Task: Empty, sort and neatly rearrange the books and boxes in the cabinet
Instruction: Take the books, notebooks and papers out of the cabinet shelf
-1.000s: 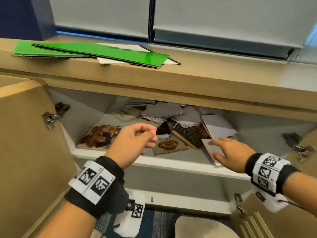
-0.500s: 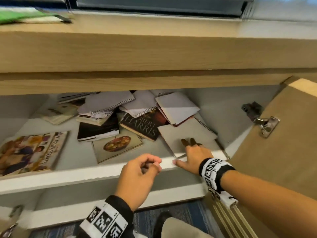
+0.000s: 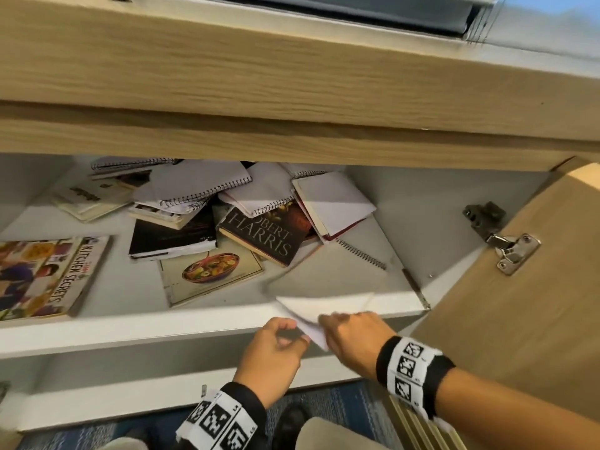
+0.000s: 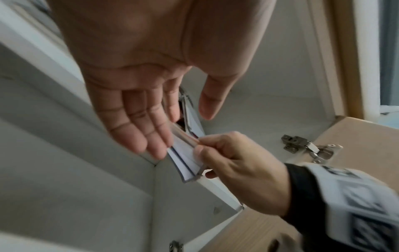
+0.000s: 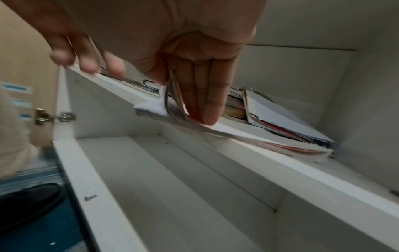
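A thin white spiral notebook (image 3: 321, 306) juts over the front lip of the cabinet shelf (image 3: 130, 329). My right hand (image 3: 344, 332) pinches its near corner, thumb under and fingers (image 5: 207, 102) on top. My left hand (image 3: 276, 345) is just left of it, its fingers (image 4: 146, 136) relaxed and touching the notebook's edge (image 4: 185, 158). Further in lie a Robert Harris novel (image 3: 266, 235), a bowl-cover cookbook (image 3: 211, 274), a black book (image 3: 172, 235), a Kitchen Secrets book (image 3: 48, 277) and more spiral notebooks (image 3: 194, 190).
The right cabinet door (image 3: 519, 303) stands open with its hinge (image 3: 509, 251) close to my right forearm. A wooden top (image 3: 292, 76) overhangs the shelf. A lower compartment (image 5: 194, 187) sits below. An open white and red book (image 3: 334, 203) leans at the back right.
My right hand has dragged the white notebook forward over the shelf's lip and now pinches its corner. My left hand has moved right and uncurled beside it. My view has dropped lower.
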### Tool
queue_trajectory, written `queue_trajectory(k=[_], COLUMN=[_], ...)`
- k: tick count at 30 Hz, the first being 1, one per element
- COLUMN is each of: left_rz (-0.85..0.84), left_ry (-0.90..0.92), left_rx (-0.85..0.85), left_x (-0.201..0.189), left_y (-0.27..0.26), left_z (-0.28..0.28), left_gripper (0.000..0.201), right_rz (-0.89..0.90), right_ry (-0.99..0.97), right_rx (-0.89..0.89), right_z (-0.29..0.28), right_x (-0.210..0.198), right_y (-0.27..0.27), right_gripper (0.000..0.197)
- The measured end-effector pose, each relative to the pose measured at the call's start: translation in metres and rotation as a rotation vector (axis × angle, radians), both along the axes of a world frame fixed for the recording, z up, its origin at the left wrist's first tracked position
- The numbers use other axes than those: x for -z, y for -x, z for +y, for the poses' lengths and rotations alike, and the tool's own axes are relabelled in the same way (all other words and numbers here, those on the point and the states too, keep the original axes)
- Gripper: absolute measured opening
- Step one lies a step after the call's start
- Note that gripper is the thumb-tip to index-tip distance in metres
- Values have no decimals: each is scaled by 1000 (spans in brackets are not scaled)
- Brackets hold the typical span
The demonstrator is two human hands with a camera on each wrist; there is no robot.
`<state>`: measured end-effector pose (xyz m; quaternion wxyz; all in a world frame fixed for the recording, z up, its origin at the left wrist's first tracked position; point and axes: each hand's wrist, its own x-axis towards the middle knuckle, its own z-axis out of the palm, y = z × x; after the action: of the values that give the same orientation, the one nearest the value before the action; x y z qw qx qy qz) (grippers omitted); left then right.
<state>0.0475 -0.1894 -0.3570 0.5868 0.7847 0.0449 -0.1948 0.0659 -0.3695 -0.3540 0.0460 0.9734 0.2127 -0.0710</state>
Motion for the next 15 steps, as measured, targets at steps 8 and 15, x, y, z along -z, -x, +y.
queue_trajectory(k=[8, 15], left_rz=[445, 444], left_ry=[306, 370], left_rx=[-253, -509], left_x=[9, 36], left_y=[1, -25], left_z=[3, -10], left_gripper=[33, 39], right_rz=[118, 66], right_ry=[-77, 70], right_rx=[-158, -82], right_z=[5, -17], right_x=[-5, -4], right_y=[24, -4], right_gripper=[50, 102])
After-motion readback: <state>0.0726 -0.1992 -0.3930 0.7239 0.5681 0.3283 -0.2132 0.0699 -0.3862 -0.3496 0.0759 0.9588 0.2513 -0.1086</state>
